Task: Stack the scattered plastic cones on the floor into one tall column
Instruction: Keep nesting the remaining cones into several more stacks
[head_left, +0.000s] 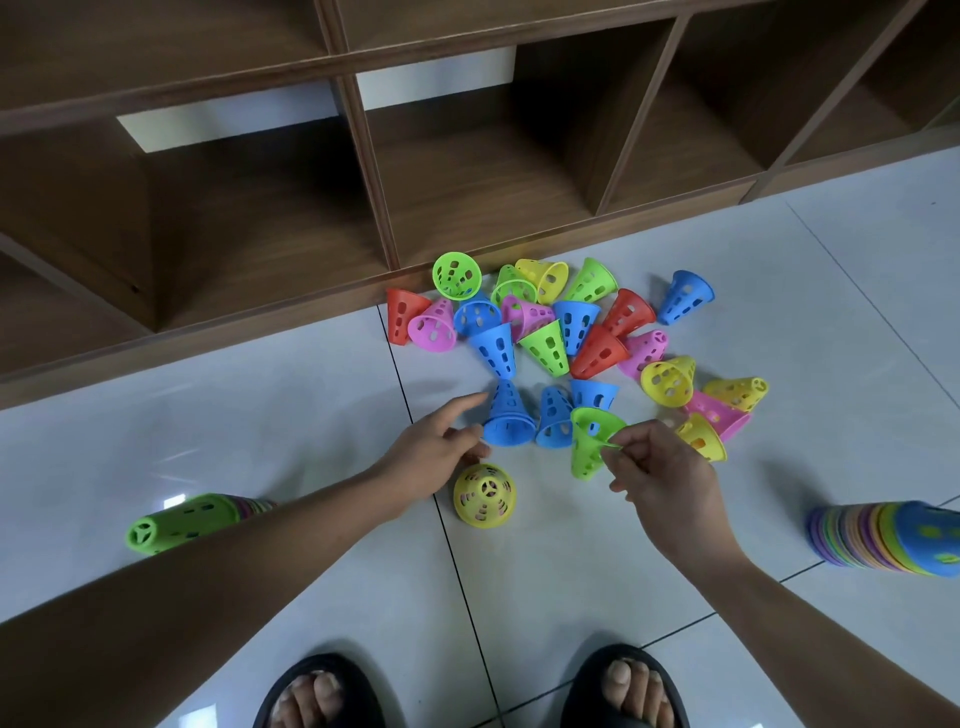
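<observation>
Shelving (467, 182) of dark wood, split into open compartments, fills the top of the view, and its base meets a floor (260, 415) of pale glossy tiles. Against that base, right of centre, lies the pile (571, 332) of loose cones in blue, green, red, pink and yellow. Most are tipped on their sides and touch one another.

Two nested stacks lie on their sides, well apart from the pile. The left stack (176, 522) has a green tip outermost and is partly hidden behind the left forearm. The right stack (883, 535) sits at the frame's edge with blue outermost. Black sandals (317, 691) show along the bottom edge.

The left hand (441, 452) is relaxed and holds nothing. Its index finger stretches toward a blue cone (508, 418) at the pile's near edge, but whether any fingertip touches that cone's rim cannot be told. The right hand (660, 467) pinches the rim of a green cone (587, 447) between thumb and fingers, with the narrow end pointing toward the person. Whether this cone rests on the floor is unclear. A yellow cone (484, 494) stands alone, mouth down, just beside the left hand on its near side.
</observation>
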